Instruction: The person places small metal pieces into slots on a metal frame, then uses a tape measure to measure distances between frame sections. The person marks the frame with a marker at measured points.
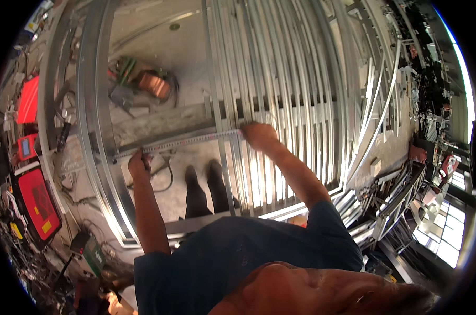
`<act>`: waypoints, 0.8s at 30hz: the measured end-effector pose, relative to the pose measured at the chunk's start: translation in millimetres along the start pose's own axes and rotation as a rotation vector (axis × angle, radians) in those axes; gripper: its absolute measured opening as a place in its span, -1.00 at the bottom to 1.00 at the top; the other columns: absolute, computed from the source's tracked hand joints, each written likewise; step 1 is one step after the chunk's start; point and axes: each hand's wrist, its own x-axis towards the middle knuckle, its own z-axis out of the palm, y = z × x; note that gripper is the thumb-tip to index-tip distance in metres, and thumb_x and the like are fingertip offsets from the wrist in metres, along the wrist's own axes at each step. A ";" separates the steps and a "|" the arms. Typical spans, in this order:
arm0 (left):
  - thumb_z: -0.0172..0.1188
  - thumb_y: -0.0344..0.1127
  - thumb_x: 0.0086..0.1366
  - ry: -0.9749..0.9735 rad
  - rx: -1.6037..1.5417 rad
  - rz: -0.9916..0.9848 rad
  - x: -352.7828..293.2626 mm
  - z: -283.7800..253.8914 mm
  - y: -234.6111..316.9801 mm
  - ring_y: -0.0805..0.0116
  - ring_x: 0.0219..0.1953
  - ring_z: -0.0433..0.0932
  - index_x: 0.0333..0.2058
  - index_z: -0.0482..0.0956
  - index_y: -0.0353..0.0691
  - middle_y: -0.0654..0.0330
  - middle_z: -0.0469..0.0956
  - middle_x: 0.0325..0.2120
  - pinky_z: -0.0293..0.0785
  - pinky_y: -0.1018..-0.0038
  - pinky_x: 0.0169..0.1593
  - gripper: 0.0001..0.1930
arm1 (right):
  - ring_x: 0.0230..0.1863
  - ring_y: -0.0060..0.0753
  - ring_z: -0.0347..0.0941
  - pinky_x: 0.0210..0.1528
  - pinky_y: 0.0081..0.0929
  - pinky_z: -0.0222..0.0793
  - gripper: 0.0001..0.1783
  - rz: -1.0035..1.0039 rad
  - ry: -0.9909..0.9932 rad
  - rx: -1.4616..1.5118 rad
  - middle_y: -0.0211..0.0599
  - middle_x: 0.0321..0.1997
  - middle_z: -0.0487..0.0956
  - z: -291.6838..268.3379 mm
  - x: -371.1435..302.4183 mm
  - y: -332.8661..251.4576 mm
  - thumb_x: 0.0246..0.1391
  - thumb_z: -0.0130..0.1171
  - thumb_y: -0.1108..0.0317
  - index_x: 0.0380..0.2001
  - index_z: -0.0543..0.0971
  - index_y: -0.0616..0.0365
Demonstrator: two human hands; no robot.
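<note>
A pale tape measure (188, 140) is stretched nearly level across the gap in a metal frame. Its left end reaches the inner edge of the left double rail (95, 105). Close to that end, my left hand (139, 164) is closed on the strip from below. At the other end my right hand (260, 136) grips the tape over the first of the parallel metal bars (264, 173). The fingers of my right hand are partly hidden, and whether a tape case sits in either palm is too small to tell.
Beneath the frame, a machine with a copper-coloured spool (155, 85) and cables lies on the floor. A red-fronted box (37, 205) and a green machine (88, 254) stand to the left. Loose metal strips (374, 110) and stacked bars (390, 197) are on the right.
</note>
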 end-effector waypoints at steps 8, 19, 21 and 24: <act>0.19 -0.22 0.37 -0.082 -0.013 0.028 -81.3 7.0 25.0 0.55 -0.77 0.16 -0.49 0.39 -0.04 0.37 0.28 -0.69 0.08 0.59 -0.72 -0.75 | -0.10 0.08 0.57 -0.08 0.00 0.49 -0.63 -0.065 0.177 0.113 -0.09 -0.21 0.62 18.8 -77.1 18.1 0.28 -0.08 0.04 -0.29 0.58 0.06; 0.16 -0.13 0.42 -0.276 -0.098 0.213 -183.4 -56.0 40.2 0.54 -0.68 0.24 -0.44 0.38 -0.04 0.41 0.26 -0.67 0.20 0.54 -0.65 -0.74 | -0.12 0.11 0.57 -0.08 -0.01 0.48 -0.66 -0.138 0.222 0.384 -0.10 -0.21 0.64 76.4 -256.7 -63.6 0.20 0.00 0.07 -0.27 0.62 0.07; 0.15 -0.13 0.43 -0.355 -0.061 0.279 -215.2 -64.3 46.9 0.54 -0.62 0.28 -0.43 0.40 -0.10 0.37 0.28 -0.64 0.27 0.54 -0.55 -0.73 | -0.14 0.12 0.56 -0.08 -0.02 0.47 -0.67 -0.164 0.159 0.434 -0.08 -0.22 0.63 84.6 -271.1 -93.5 0.19 0.02 0.09 -0.25 0.63 0.07; 0.14 -0.06 0.42 -0.500 0.110 0.411 -272.8 -56.2 43.7 0.52 -0.57 0.31 -0.30 0.46 -0.18 0.35 0.34 -0.58 0.33 0.52 -0.51 -0.71 | -0.15 0.11 0.56 -0.09 -0.03 0.47 -0.70 -0.212 0.373 0.649 -0.05 -0.20 0.63 96.8 -293.7 -139.3 0.15 0.06 0.13 -0.24 0.62 0.09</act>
